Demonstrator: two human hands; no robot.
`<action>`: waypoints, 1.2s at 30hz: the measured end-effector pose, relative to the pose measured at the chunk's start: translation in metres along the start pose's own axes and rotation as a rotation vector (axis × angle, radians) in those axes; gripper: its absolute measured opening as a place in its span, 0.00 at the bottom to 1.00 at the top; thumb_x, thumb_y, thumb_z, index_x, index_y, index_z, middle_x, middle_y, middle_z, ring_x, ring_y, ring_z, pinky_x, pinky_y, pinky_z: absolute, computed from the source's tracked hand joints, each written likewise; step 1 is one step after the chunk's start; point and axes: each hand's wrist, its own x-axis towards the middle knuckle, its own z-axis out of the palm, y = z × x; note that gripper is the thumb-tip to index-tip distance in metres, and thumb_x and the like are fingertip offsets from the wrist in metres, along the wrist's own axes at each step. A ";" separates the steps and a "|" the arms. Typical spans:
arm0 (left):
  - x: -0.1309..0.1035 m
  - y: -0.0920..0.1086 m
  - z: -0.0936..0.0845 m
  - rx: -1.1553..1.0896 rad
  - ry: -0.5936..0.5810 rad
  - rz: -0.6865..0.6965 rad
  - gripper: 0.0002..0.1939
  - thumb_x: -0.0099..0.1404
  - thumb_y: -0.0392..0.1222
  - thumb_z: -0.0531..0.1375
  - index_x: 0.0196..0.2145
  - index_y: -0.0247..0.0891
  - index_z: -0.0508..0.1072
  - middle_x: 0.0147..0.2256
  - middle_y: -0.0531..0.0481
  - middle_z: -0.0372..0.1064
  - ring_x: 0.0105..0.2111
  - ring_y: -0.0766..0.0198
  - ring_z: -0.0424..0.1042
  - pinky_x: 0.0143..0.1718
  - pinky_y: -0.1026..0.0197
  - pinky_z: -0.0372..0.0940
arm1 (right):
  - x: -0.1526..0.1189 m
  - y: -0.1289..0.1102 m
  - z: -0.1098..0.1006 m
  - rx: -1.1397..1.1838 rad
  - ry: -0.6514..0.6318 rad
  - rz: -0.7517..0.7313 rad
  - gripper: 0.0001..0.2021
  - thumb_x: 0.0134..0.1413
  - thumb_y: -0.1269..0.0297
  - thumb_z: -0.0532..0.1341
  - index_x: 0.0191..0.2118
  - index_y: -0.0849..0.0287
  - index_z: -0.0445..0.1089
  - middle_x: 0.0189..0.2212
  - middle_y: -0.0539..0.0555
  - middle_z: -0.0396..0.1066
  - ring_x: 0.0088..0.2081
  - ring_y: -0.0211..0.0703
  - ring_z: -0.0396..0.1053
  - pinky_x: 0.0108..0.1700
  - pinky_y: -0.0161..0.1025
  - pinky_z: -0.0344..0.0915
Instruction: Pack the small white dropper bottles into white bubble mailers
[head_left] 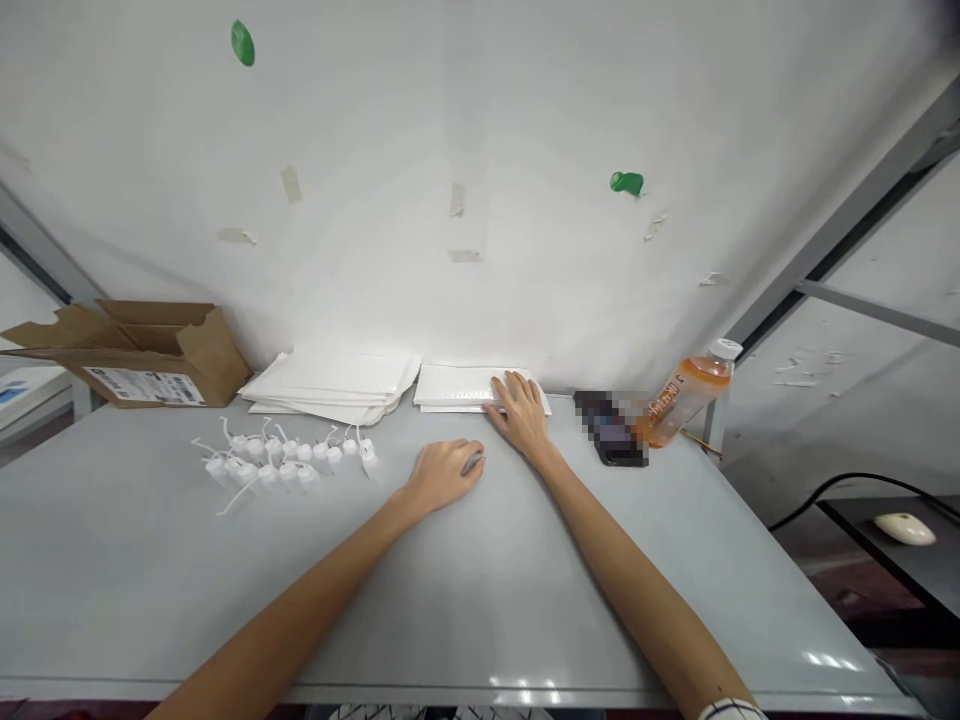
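Note:
On the grey table (465, 590), my left hand (444, 474) rests near the middle with its fingers curled together. Whatever may be inside those fingers is too small to name. My right hand (520, 412) lies flat with spread fingers on a small stack of white padded envelopes (454, 385) against the wall. Left of that stack is a larger pile of white envelopes (334, 382). Several small white capped pieces with thin white tails (289, 470) stand in rows in front of the larger pile.
An open cardboard box (142, 355) sits at the back left. At the back right are a partly pixelated dark phone (619, 440) and a tilted bottle of orange drink (690, 395). A computer mouse (905, 528) lies on a dark surface at the far right.

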 end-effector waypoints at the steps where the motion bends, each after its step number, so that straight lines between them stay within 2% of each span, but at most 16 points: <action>1: 0.000 0.000 0.000 0.002 0.002 -0.001 0.13 0.70 0.44 0.52 0.45 0.43 0.75 0.34 0.50 0.77 0.33 0.59 0.75 0.29 0.61 0.56 | 0.001 0.002 0.003 0.022 -0.019 0.001 0.23 0.68 0.55 0.53 0.62 0.61 0.65 0.61 0.66 0.65 0.64 0.59 0.57 0.63 0.54 0.54; 6: -0.001 -0.003 0.002 -0.017 0.016 0.018 0.14 0.70 0.44 0.51 0.43 0.43 0.76 0.32 0.51 0.76 0.30 0.61 0.73 0.28 0.62 0.56 | 0.001 0.006 0.006 0.067 -0.044 0.024 0.22 0.66 0.68 0.52 0.63 0.56 0.64 0.62 0.61 0.65 0.64 0.56 0.58 0.62 0.52 0.56; 13: -0.004 -0.008 0.003 -0.049 0.047 0.050 0.15 0.69 0.44 0.51 0.42 0.43 0.77 0.28 0.51 0.73 0.27 0.63 0.70 0.27 0.63 0.56 | -0.003 0.004 -0.002 0.075 -0.053 0.065 0.24 0.62 0.75 0.52 0.61 0.58 0.67 0.59 0.61 0.68 0.61 0.55 0.61 0.63 0.52 0.55; 20: -0.006 -0.012 0.003 -0.095 0.050 0.061 0.16 0.70 0.43 0.51 0.42 0.43 0.78 0.27 0.51 0.73 0.25 0.65 0.69 0.28 0.63 0.56 | -0.012 0.002 -0.008 0.097 0.080 0.085 0.23 0.61 0.76 0.51 0.56 0.56 0.72 0.56 0.58 0.72 0.58 0.53 0.64 0.61 0.51 0.57; 24: -0.008 -0.013 0.002 -0.126 0.060 0.050 0.17 0.70 0.44 0.50 0.40 0.42 0.79 0.28 0.51 0.72 0.25 0.65 0.68 0.28 0.63 0.57 | -0.013 0.001 -0.010 0.105 0.080 0.119 0.27 0.57 0.79 0.51 0.58 0.55 0.72 0.55 0.59 0.72 0.58 0.54 0.65 0.61 0.53 0.57; 29: -0.011 -0.013 0.001 -0.159 0.095 0.064 0.18 0.70 0.44 0.49 0.39 0.43 0.79 0.29 0.51 0.72 0.25 0.66 0.68 0.29 0.63 0.57 | -0.015 -0.002 -0.016 0.087 0.090 0.149 0.32 0.51 0.82 0.49 0.61 0.58 0.69 0.54 0.60 0.72 0.57 0.52 0.65 0.59 0.50 0.59; 36: -0.012 -0.009 -0.001 -0.283 0.202 0.027 0.17 0.71 0.51 0.52 0.38 0.42 0.79 0.31 0.51 0.74 0.23 0.67 0.64 0.29 0.63 0.58 | -0.042 -0.014 -0.038 0.027 0.123 0.141 0.30 0.52 0.81 0.50 0.59 0.59 0.68 0.49 0.60 0.76 0.54 0.52 0.68 0.55 0.48 0.59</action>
